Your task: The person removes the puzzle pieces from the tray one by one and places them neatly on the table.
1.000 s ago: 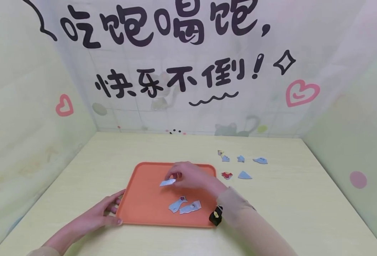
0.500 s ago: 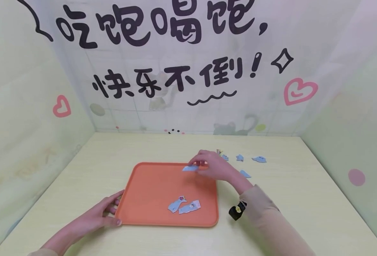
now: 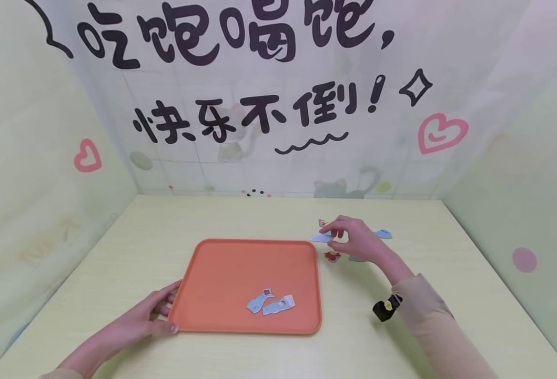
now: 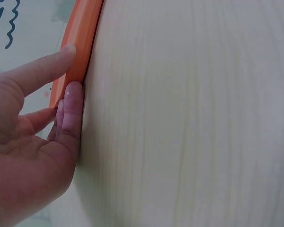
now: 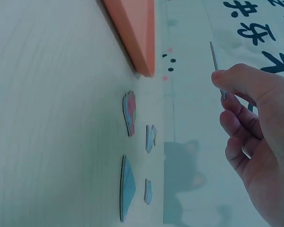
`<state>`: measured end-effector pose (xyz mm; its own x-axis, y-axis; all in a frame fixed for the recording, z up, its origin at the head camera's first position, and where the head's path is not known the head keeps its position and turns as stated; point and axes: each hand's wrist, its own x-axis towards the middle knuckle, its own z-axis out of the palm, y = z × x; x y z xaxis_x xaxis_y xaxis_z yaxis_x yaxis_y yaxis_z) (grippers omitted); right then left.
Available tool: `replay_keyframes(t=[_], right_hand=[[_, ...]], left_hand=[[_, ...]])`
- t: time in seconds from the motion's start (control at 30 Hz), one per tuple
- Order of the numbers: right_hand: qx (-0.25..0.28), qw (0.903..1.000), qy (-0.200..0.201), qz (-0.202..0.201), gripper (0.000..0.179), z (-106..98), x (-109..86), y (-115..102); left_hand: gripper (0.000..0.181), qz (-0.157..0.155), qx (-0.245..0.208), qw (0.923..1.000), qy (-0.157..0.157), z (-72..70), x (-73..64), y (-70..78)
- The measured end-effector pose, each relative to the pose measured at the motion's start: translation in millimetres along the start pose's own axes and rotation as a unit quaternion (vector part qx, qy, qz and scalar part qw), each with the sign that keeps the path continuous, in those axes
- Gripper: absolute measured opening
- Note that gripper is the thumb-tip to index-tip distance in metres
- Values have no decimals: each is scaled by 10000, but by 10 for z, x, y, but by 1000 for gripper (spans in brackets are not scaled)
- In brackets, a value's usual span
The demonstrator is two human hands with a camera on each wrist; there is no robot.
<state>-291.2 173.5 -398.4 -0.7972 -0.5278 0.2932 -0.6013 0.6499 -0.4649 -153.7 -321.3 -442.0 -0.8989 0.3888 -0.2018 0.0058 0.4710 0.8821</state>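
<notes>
Work judged midway: two blue pieces (image 3: 279, 305) left on tray (image 3: 231, 268), 4 o'clock from centre; loose pieces (image 3: 384, 233), red piece (image 3: 332, 257) included, lay on tabletop (image 3: 346, 358) towards 2 o'clock. Right hand (image 3: 357, 240) there: fingers pinched blue strip (image 3: 320, 238) aloft. Left hand (image 3: 141, 320): fingers gripped tray corner, 8 o'clock.

Right hand (image 3: 357, 239) aloft in pinch grip

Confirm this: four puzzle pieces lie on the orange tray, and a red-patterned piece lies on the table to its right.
The count is wrong: two puzzle pieces, not four, lie on the orange tray, as the head view shows. The red-patterned piece does lie on the table to its right.
</notes>
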Motion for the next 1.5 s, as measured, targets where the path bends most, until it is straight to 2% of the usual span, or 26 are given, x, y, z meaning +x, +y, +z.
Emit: replay_keyframes(t=[0.43,0.93,1.27,1.5], right_hand=[[-240,9981,370,440,23,-230,-383,470],[-472,9916,851,848,21,-438,-684,829],[-449,9894,666,1212,21,-471,-848,982],[-371,9878,271,1488,21,-452,-920,1012]], left_hand=[[93,16,4,10000,-21,5,-6,-7],[93,22,-44,10000,17,9,-15,6],[93,87,-69,9999,-17,6,-10,-8],[92,74,-88,9999,-46,4,-5,-5]])
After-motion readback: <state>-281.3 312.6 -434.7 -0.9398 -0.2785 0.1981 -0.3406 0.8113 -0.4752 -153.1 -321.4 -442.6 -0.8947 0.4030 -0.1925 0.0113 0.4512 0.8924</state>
